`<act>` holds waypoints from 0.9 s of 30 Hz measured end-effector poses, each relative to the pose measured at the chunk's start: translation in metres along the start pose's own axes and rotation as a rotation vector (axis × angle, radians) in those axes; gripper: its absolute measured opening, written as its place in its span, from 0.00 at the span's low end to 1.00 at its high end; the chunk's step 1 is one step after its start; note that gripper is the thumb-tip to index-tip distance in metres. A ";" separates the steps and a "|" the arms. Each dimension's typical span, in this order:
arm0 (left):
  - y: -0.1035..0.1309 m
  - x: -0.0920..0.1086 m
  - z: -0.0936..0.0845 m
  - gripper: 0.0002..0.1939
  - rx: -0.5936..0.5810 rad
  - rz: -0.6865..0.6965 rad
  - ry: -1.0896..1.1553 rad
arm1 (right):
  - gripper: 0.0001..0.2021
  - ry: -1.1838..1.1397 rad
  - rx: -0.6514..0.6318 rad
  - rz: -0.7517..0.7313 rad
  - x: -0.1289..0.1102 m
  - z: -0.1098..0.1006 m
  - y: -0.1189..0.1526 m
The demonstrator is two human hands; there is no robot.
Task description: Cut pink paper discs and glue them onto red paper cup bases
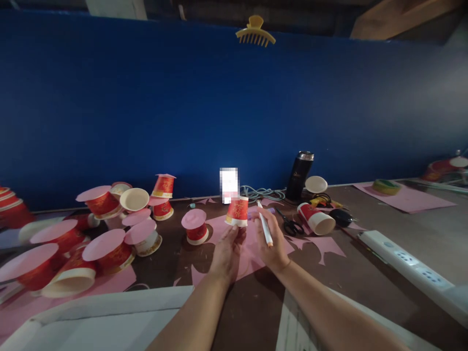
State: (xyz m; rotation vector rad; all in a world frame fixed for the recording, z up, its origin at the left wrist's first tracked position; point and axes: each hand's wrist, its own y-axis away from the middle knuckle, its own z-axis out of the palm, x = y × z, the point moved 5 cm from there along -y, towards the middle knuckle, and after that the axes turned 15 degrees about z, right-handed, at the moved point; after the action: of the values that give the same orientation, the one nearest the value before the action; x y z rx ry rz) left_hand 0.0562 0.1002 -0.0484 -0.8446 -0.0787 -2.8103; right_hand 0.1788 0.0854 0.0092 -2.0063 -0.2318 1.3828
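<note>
My left hand [229, 248] is closed on a red paper cup [237, 212], which it holds upside down by the white rim at the bottom. In my right hand [271, 239] is a white marker pen [264, 224], its orange end pointing down toward me and its other end up near the cup. Pink paper [252, 251] with cut edges lies beneath both hands. To the left of the held cup stands another red cup [196, 234] with a round pink paper piece on top. Black-handled scissors [293, 227] lie just right of my right hand.
Several red cups with pink paper discs [106, 243] crowd the left. On the right are a black thermos [300, 175], a cup on its side [316, 219], a white power strip [409, 268] and a tape roll [386, 186]. A blue wall [183, 97] rises behind.
</note>
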 end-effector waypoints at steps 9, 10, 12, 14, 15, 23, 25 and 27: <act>-0.002 -0.003 -0.004 0.10 -0.047 0.047 0.001 | 0.18 0.101 -0.109 -0.186 -0.023 0.002 0.007; -0.002 -0.003 -0.004 0.10 -0.055 0.056 0.003 | 0.17 0.104 -0.121 -0.189 -0.023 0.001 0.007; -0.003 -0.003 -0.005 0.10 -0.060 0.074 0.005 | 0.17 0.109 -0.133 -0.203 -0.025 -0.002 0.006; -0.004 -0.003 -0.006 0.10 -0.042 0.085 -0.002 | 0.16 0.122 -0.132 -0.225 -0.027 -0.003 0.006; -0.004 -0.002 -0.006 0.10 -0.031 0.090 -0.010 | 0.16 0.130 -0.131 -0.233 -0.027 -0.003 0.006; -0.002 -0.001 0.004 0.11 -0.120 0.076 -0.124 | 0.11 0.220 -0.125 -0.235 -0.023 0.001 0.006; -0.002 0.001 0.006 0.10 -0.142 0.096 -0.158 | 0.10 0.224 -0.113 -0.239 -0.023 0.001 0.005; -0.002 0.001 0.006 0.09 -0.160 0.108 -0.186 | 0.09 0.229 -0.113 -0.238 -0.023 0.001 0.005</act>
State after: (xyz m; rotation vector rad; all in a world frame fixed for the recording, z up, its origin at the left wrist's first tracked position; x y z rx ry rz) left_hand 0.0581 0.1026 -0.0423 -1.1099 0.1606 -2.6586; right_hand 0.1671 0.0703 0.0238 -2.1306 -0.4379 1.0031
